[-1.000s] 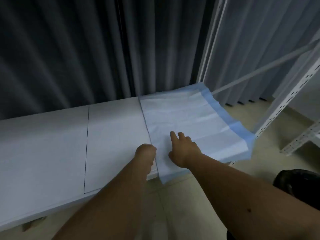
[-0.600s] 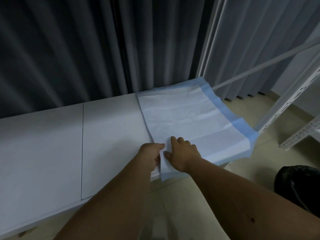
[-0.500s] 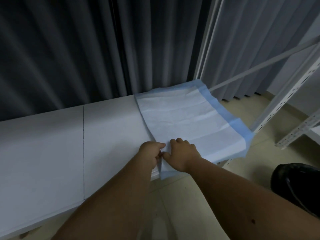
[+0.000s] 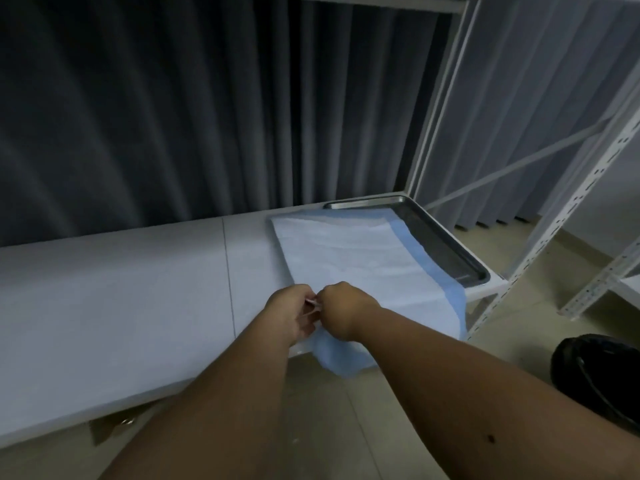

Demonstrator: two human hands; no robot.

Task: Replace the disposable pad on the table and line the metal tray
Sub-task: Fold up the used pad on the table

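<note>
Both of your hands are meeting at the front edge of the worktop (image 4: 121, 289), each closing its grip on the near left corner of the disposable pad (image 4: 349, 258). Your left hand (image 4: 291, 315) is pinching the pad's edge with curled fingers, and your right hand (image 4: 341, 306) is curling round it just beside, knuckles nearly touching. The pad is lying toward the worktop's right end, its blue border draping over the front edge, its right side partly covering the metal tray (image 4: 446, 244) sitting at the right end. Dark curtains (image 4: 173, 116) are hanging behind the worktop's back edge.
</note>
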